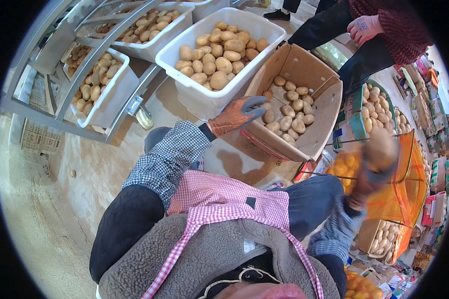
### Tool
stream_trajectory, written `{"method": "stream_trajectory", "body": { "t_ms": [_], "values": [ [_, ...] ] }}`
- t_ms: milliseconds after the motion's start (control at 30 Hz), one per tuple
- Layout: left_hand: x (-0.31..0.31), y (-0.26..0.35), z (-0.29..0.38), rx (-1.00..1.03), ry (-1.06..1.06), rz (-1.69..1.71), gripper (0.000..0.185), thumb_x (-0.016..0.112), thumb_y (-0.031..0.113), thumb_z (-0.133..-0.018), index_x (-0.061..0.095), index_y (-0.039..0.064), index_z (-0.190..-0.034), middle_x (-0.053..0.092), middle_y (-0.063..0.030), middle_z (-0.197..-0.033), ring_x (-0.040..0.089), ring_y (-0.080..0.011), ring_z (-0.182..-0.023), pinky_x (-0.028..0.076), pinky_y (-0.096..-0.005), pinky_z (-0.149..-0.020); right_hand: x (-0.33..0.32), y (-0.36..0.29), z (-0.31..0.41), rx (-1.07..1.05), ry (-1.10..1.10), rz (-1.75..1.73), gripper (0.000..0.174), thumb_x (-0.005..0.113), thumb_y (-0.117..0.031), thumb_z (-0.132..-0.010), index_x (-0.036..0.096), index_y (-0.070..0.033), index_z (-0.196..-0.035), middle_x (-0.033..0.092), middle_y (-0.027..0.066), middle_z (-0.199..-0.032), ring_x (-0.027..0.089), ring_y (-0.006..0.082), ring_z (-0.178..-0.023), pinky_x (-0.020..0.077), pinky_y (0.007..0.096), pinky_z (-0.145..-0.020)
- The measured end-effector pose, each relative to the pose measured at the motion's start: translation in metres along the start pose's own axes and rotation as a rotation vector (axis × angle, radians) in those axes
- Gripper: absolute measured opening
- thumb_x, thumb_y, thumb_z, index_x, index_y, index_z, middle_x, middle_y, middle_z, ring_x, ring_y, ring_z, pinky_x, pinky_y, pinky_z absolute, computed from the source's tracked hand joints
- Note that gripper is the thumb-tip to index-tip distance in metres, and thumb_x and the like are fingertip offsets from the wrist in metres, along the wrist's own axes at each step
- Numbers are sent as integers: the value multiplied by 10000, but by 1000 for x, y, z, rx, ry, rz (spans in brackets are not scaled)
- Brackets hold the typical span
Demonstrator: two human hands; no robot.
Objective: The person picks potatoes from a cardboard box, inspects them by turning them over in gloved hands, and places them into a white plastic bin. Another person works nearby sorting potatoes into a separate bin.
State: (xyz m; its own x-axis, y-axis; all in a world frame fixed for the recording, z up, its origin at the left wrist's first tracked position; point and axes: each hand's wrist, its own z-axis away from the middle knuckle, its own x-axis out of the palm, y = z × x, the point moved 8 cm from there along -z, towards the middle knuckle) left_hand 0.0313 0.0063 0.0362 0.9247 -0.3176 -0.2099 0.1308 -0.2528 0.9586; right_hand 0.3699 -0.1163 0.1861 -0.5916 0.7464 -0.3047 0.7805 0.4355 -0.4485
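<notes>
My left hand (239, 114), in an orange and grey work glove, hovers at the near-left rim of a cardboard box (263, 140). Its thumb and fingers are apart with nothing visible between them. Several potatoes (293, 108) lie on the bottom of that box. On the right, my right hand (372, 173) is blurred by motion and grips a potato (381, 147), perhaps more than one. It is above an orange mesh bag (406, 172) stretched open on a thin frame. Beyond the cardboard box, a white plastic tub (224, 95) holds a heap of potatoes.
At left stands a metal rack (56, 121) with a caster and more white tubs (134, 76) of potatoes. Another person in a pink glove (364, 30) stands beyond the box. A green box (355, 116) of potatoes sits at right. One small potato (73, 173) lies on the floor.
</notes>
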Motion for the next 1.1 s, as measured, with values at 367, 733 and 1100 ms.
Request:
{"method": "stream_trajectory", "body": {
  "t_ms": [367,733,1100],
  "values": [
    [-76,-106,38,6,164,-513,362,606,149,-921,576,42,-1265,642,-89,-1181,599,-179,-1085,462,-307,-948,-56,7,-25,-278,-60,441,359,674,-120,-867,590,-7,-1196,621,179,-1174,599,331,-1079,468,385,-930],
    [-47,-65,38,321,-3,-1089,626,702,320,-781,499,-72,-1224,442,-281,-1314,409,-458,-1226,324,-514,-1059,252,236,175,106,-1545,523,395,613,-306,-831,621,-51,-1134,680,203,-978,647,376,-959,522,437,-815],
    [-26,-57,13,101,-245,-849,614,710,204,-796,472,-44,-1305,474,-231,-1332,450,-416,-1217,340,-489,-1062,364,330,294,303,-1710,761,576,521,-242,-884,353,-146,-1426,313,175,-1485,439,353,-1298,425,474,-1008]
  ]
}}
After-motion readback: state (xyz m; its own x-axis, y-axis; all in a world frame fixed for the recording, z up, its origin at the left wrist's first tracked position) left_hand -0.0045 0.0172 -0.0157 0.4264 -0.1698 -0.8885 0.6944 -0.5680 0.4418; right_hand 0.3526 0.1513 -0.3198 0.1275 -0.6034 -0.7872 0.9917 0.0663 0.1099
